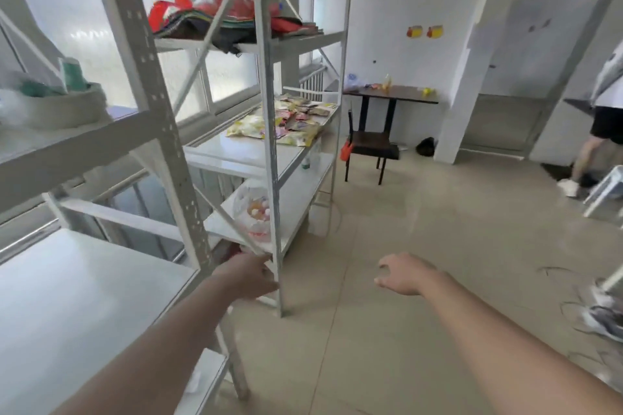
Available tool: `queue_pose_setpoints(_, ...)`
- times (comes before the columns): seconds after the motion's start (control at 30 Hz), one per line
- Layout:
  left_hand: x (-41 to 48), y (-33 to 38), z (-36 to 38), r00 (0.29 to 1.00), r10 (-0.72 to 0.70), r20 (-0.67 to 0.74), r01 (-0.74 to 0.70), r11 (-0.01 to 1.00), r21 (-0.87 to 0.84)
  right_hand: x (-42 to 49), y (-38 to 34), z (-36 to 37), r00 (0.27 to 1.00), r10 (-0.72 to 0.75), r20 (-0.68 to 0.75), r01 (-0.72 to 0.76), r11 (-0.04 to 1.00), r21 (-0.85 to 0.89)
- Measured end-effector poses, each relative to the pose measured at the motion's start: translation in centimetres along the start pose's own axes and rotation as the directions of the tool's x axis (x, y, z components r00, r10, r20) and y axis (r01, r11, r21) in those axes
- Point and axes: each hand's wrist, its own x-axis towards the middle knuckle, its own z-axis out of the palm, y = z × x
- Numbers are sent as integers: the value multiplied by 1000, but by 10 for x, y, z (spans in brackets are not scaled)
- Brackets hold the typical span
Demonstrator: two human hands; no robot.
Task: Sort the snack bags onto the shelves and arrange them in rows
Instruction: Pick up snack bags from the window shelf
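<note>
Snack bags (296,121) on middle shelf (236,152); cloth pile (215,20) one shelf up; plastic bag (256,212) one down; table (394,93), chair (371,141) beyond rack (269,104).

Both arms reach forward, left grip (250,277) and right grip (402,274) loosely relaxed.

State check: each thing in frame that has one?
snack bags: loose heap on middle shelf, not in rows
plastic bag: sits on lower shelf
left hand: at shelf post, grip unclear
right hand: loosely curled, holds nothing
chair: upright beside table
</note>
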Motion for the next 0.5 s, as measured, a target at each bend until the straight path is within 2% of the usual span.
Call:
queue_pose_setpoints(0.23, 184, 58, -35, 1000, 7, -18, -7, 999, 40, 138, 73, -64, 999, 41, -24, -39, 997, 68)
queue_pose_setpoints(0.5, 382, 110, -96, 1000, 19, -8, -19, 999, -46, 314, 123, -150, 999, 36, -11, -34, 992, 119)
